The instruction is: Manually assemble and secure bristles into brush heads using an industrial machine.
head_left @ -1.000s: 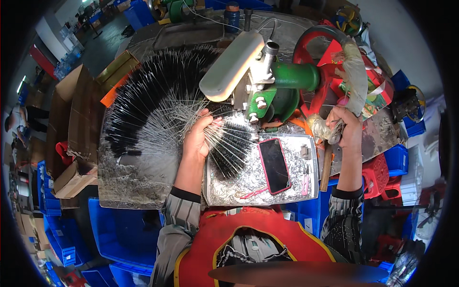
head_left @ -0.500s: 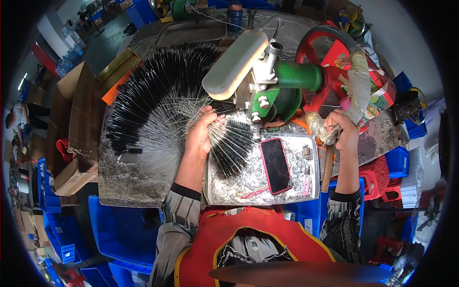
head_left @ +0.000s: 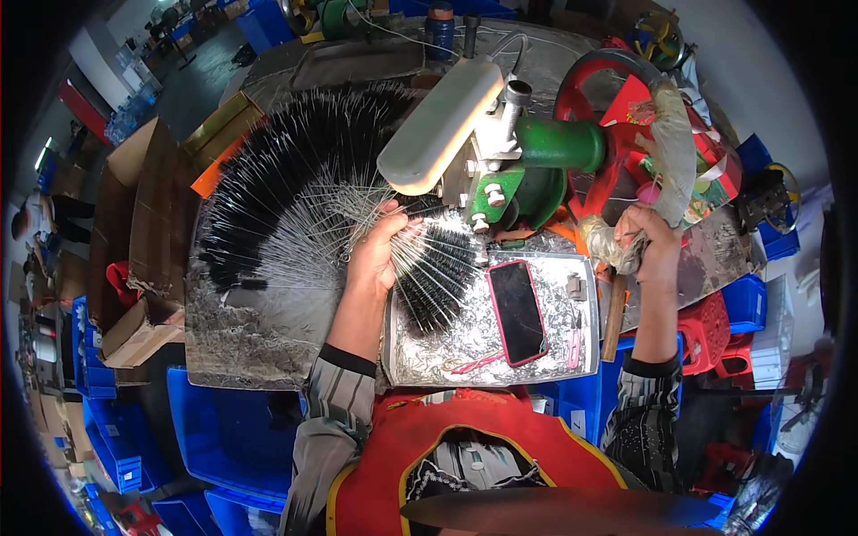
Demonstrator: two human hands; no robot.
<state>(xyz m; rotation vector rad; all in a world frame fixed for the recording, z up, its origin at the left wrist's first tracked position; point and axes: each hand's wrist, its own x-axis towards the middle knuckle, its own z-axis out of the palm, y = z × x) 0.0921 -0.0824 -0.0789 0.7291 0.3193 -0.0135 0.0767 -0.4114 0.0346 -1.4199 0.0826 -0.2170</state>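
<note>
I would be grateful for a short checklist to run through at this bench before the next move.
1. Left hand gripping the wire-stemmed brushes: ok, fingers closed around the stems.
2. Right hand on the red wheel: ok, closed on a wrapped part.
3. Lamp lit: ok, glowing beside the green machine.
4. Tray free of personal items: not ok, a phone lies there.
5. Any stem seated in the machine: cannot tell, too cluttered there.

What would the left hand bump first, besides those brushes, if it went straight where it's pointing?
Probably the near end of the white lamp: it lies ahead of the left hand, past the wire brushes. The lamp may sit higher, so the hand might slip underneath; depth is unclear.
</note>
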